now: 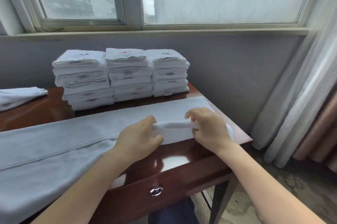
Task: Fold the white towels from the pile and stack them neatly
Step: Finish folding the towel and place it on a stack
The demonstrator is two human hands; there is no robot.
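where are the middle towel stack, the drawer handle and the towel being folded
middle towel stack (128,78): head view, front face of the stack
drawer handle (156,191): head view, the metal ring
towel being folded (175,125): head view, raised fold near its right end

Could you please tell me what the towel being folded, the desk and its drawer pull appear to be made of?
Towel: white terry cloth, probably cotton; its matte, soft surface bends into a rounded fold. Desk: reddish-brown wood or veneer, glossy lacquer, showing bright reflections. Drawer pull: likely polished metal, silvery and shiny.
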